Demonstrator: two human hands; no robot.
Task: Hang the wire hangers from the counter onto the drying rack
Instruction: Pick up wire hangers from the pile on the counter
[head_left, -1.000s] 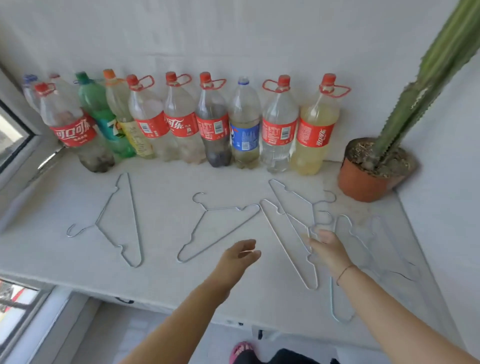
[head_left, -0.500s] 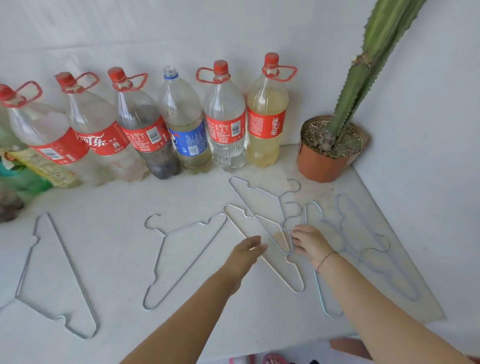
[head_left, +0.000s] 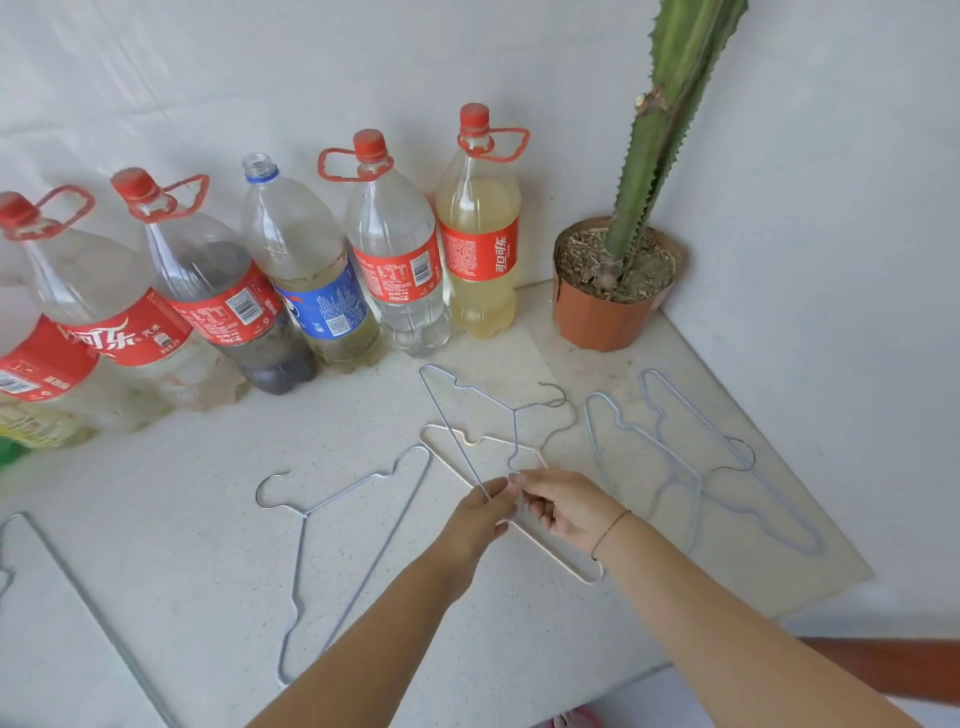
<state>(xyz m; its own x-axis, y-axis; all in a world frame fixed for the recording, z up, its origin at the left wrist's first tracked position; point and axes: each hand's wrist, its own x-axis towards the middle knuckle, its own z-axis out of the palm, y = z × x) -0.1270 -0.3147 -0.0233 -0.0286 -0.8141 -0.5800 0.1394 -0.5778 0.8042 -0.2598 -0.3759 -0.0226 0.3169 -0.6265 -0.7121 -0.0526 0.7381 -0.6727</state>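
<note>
Several wire hangers lie on the white counter (head_left: 208, 519). A silver hanger (head_left: 451, 410) lies crossed over a cream hanger (head_left: 563, 560) in the middle. My left hand (head_left: 475, 522) pinches the near end of the silver hanger's long bar. My right hand (head_left: 569, 506) meets it there, fingers closed on the same end. Another silver hanger (head_left: 358, 540) lies left of my hands. Two pale blue hangers (head_left: 675, 473) overlap at the right. One more hanger (head_left: 72, 582) reaches in from the left edge. No drying rack is in view.
A row of large plastic bottles (head_left: 395, 260) stands along the back wall. A potted cactus (head_left: 608, 296) fills the right back corner, where the side wall closes in. The counter's front edge (head_left: 649, 665) runs close below my forearms.
The view has swung right and closer. Both hands have come together from open and apart to pinch the near end of the middle silver hanger.
</note>
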